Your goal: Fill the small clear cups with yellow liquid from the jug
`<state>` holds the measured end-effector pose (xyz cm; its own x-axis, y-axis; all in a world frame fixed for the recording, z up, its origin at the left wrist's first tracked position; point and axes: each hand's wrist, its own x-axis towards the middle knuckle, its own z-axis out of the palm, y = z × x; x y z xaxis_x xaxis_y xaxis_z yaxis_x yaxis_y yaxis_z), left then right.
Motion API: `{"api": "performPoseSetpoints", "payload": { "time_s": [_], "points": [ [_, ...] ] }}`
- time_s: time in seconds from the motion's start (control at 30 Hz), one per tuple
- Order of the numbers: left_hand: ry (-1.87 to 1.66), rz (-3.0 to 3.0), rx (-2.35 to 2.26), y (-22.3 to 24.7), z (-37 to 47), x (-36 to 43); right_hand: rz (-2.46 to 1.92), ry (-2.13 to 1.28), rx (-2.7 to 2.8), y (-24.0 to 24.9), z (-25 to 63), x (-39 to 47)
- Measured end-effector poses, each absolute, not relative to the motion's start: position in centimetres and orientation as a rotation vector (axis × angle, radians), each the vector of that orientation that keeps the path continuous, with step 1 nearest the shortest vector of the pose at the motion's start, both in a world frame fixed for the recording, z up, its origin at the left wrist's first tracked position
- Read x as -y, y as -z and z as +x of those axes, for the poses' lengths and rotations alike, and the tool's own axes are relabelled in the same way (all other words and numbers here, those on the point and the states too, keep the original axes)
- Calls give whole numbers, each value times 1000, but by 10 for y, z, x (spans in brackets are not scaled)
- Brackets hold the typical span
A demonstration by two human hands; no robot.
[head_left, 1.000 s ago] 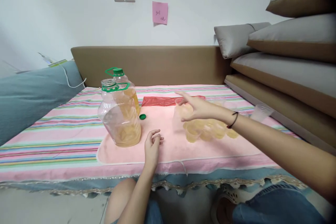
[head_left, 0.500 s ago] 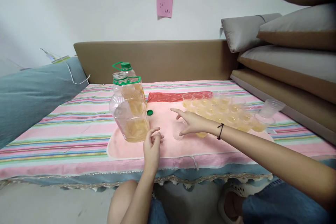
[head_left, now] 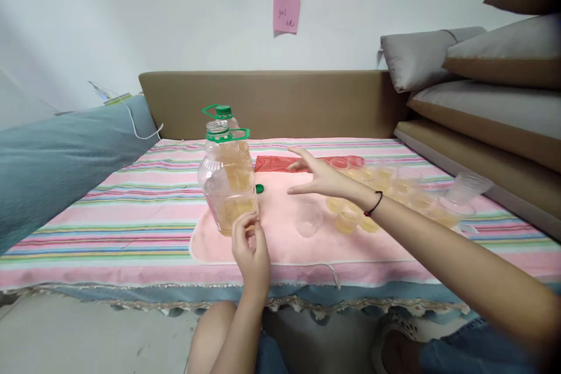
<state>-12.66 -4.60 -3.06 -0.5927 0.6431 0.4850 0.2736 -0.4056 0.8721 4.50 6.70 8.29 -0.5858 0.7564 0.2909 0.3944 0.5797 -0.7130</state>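
Note:
My left hand (head_left: 252, 248) is at the lower right side of the front bottle (head_left: 228, 181), its fingers curled but apart; whether they touch the plastic is unclear. That bottle has no cap, a green handle and yellow liquid low inside. Behind it stands a second bottle with a green cap (head_left: 223, 110). My right hand (head_left: 318, 175) is raised over the pink mat, thumb and fingers spread, holding nothing. Below it an empty clear cup (head_left: 309, 221) sits on the mat. Many cups of yellow liquid (head_left: 346, 219) stand to the right, partly behind my right forearm.
A loose green cap (head_left: 260, 189) lies right of the bottles. Red plastic (head_left: 276, 163) lies at the back. Stacked clear cups (head_left: 468, 187) lean at the right. Cushions (head_left: 495, 93) are piled at the far right, and a blue bolster (head_left: 79, 146) lies at the left.
My right hand has moved up and away from the empty cup, its fingers wider apart. My left hand has come to the front bottle's side. The view has shifted slightly.

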Motion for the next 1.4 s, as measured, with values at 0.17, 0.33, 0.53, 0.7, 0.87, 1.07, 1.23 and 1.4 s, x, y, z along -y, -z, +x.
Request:
{"api": "performPoseSetpoints", "payload": {
  "time_s": [0.17, 0.33, 0.53, 0.7, 0.87, 1.07, 1.23, 1.4],
  "points": [
    [-2507, 1215, -1733, 26, -148, 48, -729, -1034, 2047, -47, -20, -68],
    [-2644, 1118, -1597, 24, -160, 53, -578, -1146, 1805, -2, -80, -70],
    [-2665, 1104, -1606, 24, -163, 55, -535, -1158, 1614, 13, -106, -72],
    [-2656, 1103, -1631, 26, -166, 54, -532, -1133, 1562, 11, -103, -64],
    [-2605, 1095, -1618, 29, -164, 55, -527, -1099, 1567, -7, -85, -49],
    [-2595, 1077, -1426, 26, -159, 55, -541, -1071, 1597, -49, -25, -20],
    [-2251, 1226, -1050, 31, -141, 56, -624, -1116, 1599, -62, 42, 12],
    [-1616, 1336, -727, 34, -104, 64, -852, -1241, 1560, -40, 106, 46]
  ]
}}
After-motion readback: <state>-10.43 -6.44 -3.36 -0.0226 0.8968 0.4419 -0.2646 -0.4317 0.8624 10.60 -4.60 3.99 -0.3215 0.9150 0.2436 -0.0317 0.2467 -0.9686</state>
